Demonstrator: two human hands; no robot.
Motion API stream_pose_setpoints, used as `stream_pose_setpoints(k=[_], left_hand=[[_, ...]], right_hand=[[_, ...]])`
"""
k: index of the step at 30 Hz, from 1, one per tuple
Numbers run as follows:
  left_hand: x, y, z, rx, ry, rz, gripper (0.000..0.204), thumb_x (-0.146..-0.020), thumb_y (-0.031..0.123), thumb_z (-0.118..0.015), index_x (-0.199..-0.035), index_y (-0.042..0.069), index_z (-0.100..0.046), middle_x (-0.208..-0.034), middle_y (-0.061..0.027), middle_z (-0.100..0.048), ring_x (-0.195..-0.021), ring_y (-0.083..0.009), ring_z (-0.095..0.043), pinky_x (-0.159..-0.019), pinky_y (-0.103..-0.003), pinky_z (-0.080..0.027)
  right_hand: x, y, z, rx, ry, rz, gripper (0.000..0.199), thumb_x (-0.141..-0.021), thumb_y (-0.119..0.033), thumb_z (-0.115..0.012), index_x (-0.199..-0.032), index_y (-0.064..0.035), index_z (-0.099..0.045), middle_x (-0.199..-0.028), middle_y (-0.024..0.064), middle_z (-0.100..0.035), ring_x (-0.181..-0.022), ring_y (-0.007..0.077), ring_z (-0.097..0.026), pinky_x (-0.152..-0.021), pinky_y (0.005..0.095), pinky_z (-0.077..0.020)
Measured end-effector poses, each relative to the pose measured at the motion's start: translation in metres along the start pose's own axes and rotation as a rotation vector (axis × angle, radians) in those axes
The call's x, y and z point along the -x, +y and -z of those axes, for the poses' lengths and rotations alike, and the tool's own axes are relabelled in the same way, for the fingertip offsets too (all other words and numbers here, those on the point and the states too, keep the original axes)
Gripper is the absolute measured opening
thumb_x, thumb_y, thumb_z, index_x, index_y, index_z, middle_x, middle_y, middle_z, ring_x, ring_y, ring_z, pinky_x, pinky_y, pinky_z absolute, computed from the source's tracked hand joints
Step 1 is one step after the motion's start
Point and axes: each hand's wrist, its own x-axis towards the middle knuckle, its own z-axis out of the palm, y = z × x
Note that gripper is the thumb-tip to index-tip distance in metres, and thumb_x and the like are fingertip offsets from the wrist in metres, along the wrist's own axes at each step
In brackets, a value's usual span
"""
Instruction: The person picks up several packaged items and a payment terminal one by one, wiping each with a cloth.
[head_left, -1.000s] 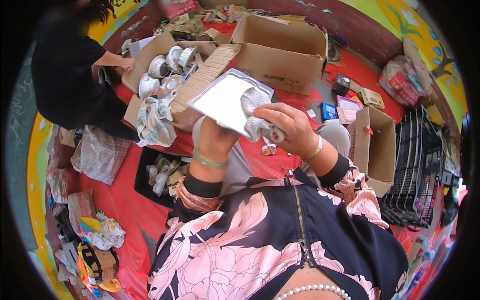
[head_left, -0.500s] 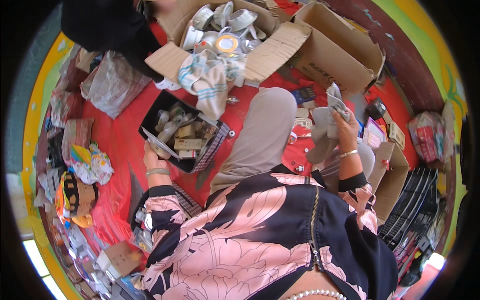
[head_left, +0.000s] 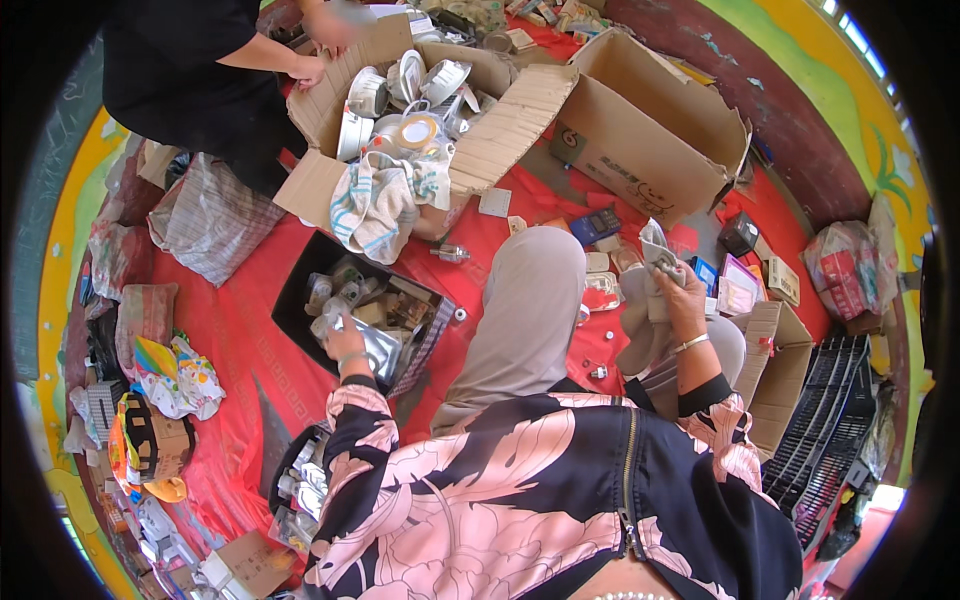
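My left hand (head_left: 345, 338) reaches into a dark box (head_left: 292, 290) with a checked side. Its fingers are bent among the contents, partly hidden, and what they grip is unclear. A shiny silvery flat piece (head_left: 382, 352) lies right beside that hand. Clear plastic pieces (head_left: 350, 287) and small beige blocks (head_left: 405, 310) fill the box. On the right, my right hand (head_left: 682, 290) is closed around a grey cloth (head_left: 645, 320), whose lower part hangs down by my knee.
An open carton (head_left: 510, 130) of white round fixtures stands ahead, a striped towel (head_left: 375, 215) over its flap. Another open carton (head_left: 640, 160) is beside it. At far left a person in black (head_left: 190, 90) touches the carton. Black plastic crates (head_left: 815, 430) lie at right.
My left hand has moved from the box's near-left edge, where it held a pale flat piece, into the box. My right hand keeps the cloth. The other person's arms have come into view.
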Motion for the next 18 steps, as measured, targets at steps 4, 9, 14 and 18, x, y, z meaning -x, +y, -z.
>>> stream_pose_setpoints(k=[4, 9, 14, 18], left_hand=[[-0.005, 0.112, -0.012, 0.843, -0.060, -0.301, 0.090, -0.081, 0.047, -0.059, -0.135, -0.014, -0.021, -0.140, -0.0287, -0.030, -0.129, -0.0378, -0.032, -0.107, -0.037, -0.025], [-0.018, 0.204, -0.001, 0.523, -0.072, -0.109, 0.079, -0.071, 0.031, -0.071, -0.123, -0.011, -0.030, -0.121, -0.0293, -0.046, -0.113, -0.0393, -0.048, -0.095, -0.040, -0.038], [-0.054, 0.179, 0.016, 0.028, 0.079, -0.449, 0.029, -0.076, 0.020, -0.054, -0.089, -0.005, -0.063, -0.092, -0.0247, -0.063, -0.088, -0.0422, -0.060, -0.079, -0.046, -0.047], [-0.072, 0.195, 0.071, 0.681, 0.226, -0.485, 0.030, -0.079, 0.015, -0.054, -0.098, -0.007, -0.062, -0.098, -0.0259, -0.063, -0.090, -0.0374, -0.061, -0.080, -0.041, -0.046]], right_hand=[[-0.001, 0.003, -0.001, 0.021, 0.003, -0.059, 0.019, -0.080, -0.005, -0.067, -0.098, -0.0039, -0.063, -0.088, -0.0010, -0.063, -0.076, 0.0059, -0.056, -0.066, 0.0200, -0.0454], [-0.006, 0.004, -0.005, -0.020, -0.017, -0.083, 0.019, -0.080, -0.004, -0.067, -0.098, -0.0029, -0.063, -0.086, -0.0009, -0.063, -0.074, 0.0061, -0.057, -0.065, 0.0196, -0.0455], [0.002, -0.009, -0.010, -0.078, -0.023, -0.104, 0.017, -0.080, -0.004, -0.066, -0.097, -0.0025, -0.062, -0.086, -0.0006, -0.062, -0.073, 0.0057, -0.056, -0.064, 0.0189, -0.0441], [0.007, -0.019, -0.006, -0.066, -0.063, -0.124, 0.017, -0.082, -0.008, -0.064, -0.097, -0.0019, -0.062, -0.087, -0.0005, -0.061, -0.074, 0.0062, -0.055, -0.064, 0.0204, -0.0440]])
